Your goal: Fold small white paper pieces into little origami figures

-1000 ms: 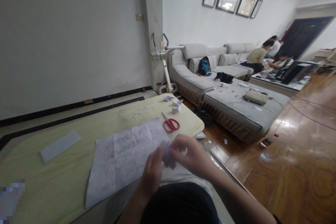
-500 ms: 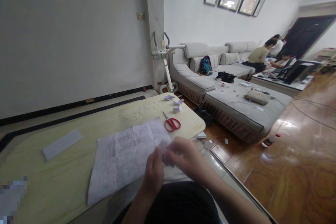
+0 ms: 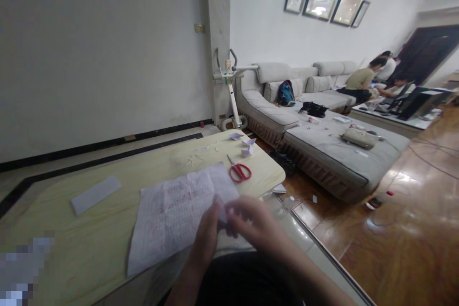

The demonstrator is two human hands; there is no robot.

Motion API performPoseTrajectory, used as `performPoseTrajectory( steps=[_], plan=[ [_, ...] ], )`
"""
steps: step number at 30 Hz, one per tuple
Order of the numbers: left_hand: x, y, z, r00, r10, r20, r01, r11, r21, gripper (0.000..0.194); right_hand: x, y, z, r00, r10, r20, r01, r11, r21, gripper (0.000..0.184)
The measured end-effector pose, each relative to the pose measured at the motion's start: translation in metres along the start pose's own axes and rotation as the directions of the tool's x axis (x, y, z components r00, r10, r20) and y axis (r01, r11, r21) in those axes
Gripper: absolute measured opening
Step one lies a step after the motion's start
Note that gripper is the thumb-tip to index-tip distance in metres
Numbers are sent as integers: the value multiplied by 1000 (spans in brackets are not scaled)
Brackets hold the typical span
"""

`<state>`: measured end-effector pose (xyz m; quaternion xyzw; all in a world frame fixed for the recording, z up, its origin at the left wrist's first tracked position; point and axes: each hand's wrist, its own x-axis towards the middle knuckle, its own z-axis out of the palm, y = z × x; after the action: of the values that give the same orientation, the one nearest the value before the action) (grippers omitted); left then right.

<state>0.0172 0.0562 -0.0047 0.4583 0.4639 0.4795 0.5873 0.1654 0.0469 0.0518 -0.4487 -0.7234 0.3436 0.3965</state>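
Note:
Just over the near edge of the table, both hands come together around a small piece of folded white paper (image 3: 221, 214). My left hand (image 3: 208, 235) pinches its left side, thumb upward. Curled fingers of my right hand (image 3: 251, 220) grip its right side; motion blur and the fingers hide much of its shape. Under and left of the hands lies a large creased sheet of paper (image 3: 172, 210) covered with writing. Red-handled scissors (image 3: 240, 172) rest beyond the right hand, blades slightly apart. Several small folded paper shapes (image 3: 247, 151) stand near the far right corner.
The pale yellow table (image 3: 118, 244) also carries a folded white paper strip (image 3: 96, 194) on the left and thin paper scraps (image 3: 195, 157) at the back. A grey sofa (image 3: 333, 153) with bags stands beyond. People (image 3: 362, 79) sit at the far right. A bottle (image 3: 376, 200) lies on the floor.
The whole view has shifted slightly, so things appear further right and lower. Both hands still hold the small paper, and my right fingers have moved a little against it.

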Motion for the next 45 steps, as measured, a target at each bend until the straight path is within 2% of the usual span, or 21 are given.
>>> performPoseTrajectory(
  steps=[3,6,10,12,15,19,21,24,29,36,38,41,45],
  plan=[
    [-7,6,-4,978,-28,205,42,997,-66,64,-1,-1,-13,998,24,-64,-20,998,63,21],
    [-15,14,-4,919,-18,393,22,1000,-6,68,0,1,-19,998,-38,42,32,990,137,30],
    [-19,18,-4,853,-37,520,50,999,-11,66,2,6,-17,988,-80,130,52,978,201,16],
    [-18,18,-6,845,-34,534,46,999,-9,58,2,8,-14,991,-67,114,40,974,225,12],
    [-15,19,-9,878,-26,478,-7,998,68,40,3,12,-10,996,-90,20,85,979,183,9],
    [-12,20,-9,961,11,276,-58,985,164,31,2,16,-6,975,-149,-163,163,984,77,9],
    [-12,21,-8,980,54,190,-97,969,227,31,1,19,-5,957,-177,-229,191,981,41,9],
    [-14,21,-6,982,118,148,-161,932,324,31,-1,22,-2,952,-193,-239,204,979,24,14],
    [-15,18,-7,974,146,171,-208,873,440,34,-4,25,-1,981,-144,-126,147,989,15,12],
    [-13,14,-5,955,265,130,-288,738,610,35,-5,30,1,961,-161,-225,134,983,-129,12],
    [-14,12,-5,957,267,110,-278,751,599,34,-5,31,2,951,-170,-257,137,980,-143,13],
    [-14,9,-5,974,220,54,-216,829,516,36,-5,31,4,931,-196,-308,163,978,-129,14],
    [-15,10,-6,985,159,68,-172,860,480,31,-6,27,5,902,-250,-351,216,967,-134,17]
  ],
)
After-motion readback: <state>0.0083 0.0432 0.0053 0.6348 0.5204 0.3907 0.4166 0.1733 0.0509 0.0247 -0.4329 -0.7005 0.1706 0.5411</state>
